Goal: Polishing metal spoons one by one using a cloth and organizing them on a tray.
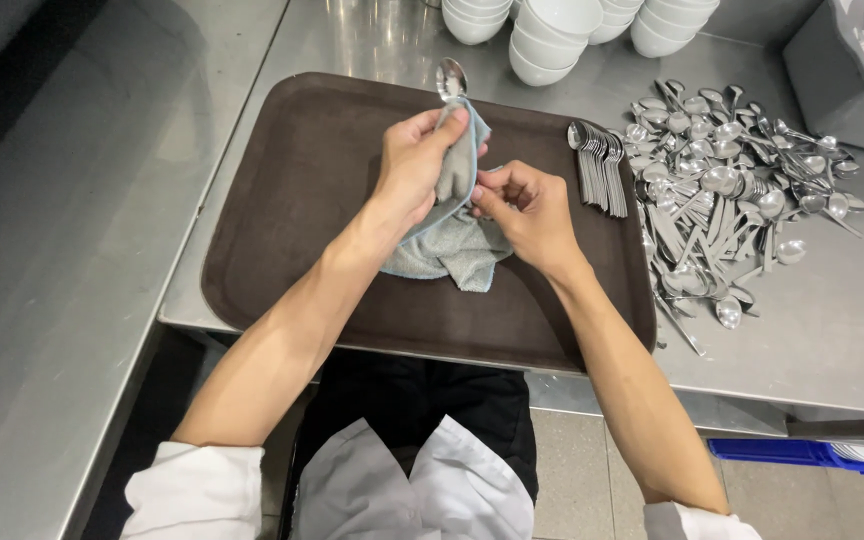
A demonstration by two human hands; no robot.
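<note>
Centre frame: your left hand [414, 165] is gripping a cloth-wrapped spoon [450, 78]; your right hand [527, 210] is pinching the grey cloth [447, 245] above the brown tray [292, 200].

A brushed steel surface [832, 330] ran across the far side of the scene, dull reflections of overhead light showing on it, and a second steel surface [42, 260] stretched along the left, set at an angle to the first. Below the near edge lay a floor of pale grey tiles [582, 470], with a blue crate [782, 452] tucked under the surface on the right. A grey bin [822, 70] stood at the far right corner.
</note>
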